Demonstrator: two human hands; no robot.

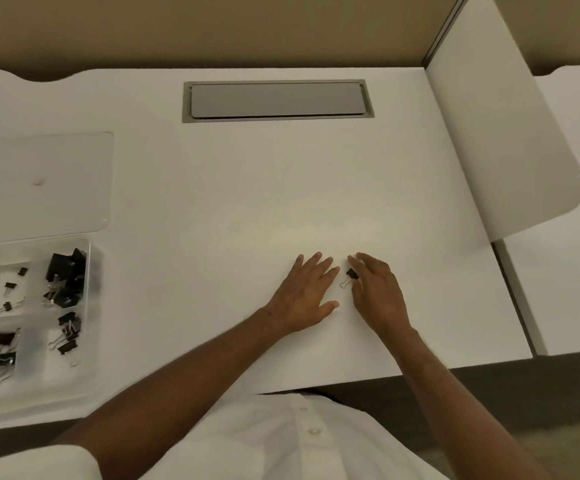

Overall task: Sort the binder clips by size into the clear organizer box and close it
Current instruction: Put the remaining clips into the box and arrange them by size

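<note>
White desk (281, 202): small binder clip (350, 275) under right hand (378, 292) fingertips.

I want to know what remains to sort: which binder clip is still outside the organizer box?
The small black clip under the right hand's fingers; all others lie inside the box.

left hand (307, 292) flat — fingers spread, right hand (376, 292) fingers extended, touching down

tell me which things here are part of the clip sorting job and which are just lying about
Part of the job:
small binder clip at the right hand
clear organizer box with sorted clips
its lid
left hand

Lying about:
grey cable hatch
white divider panel
</note>
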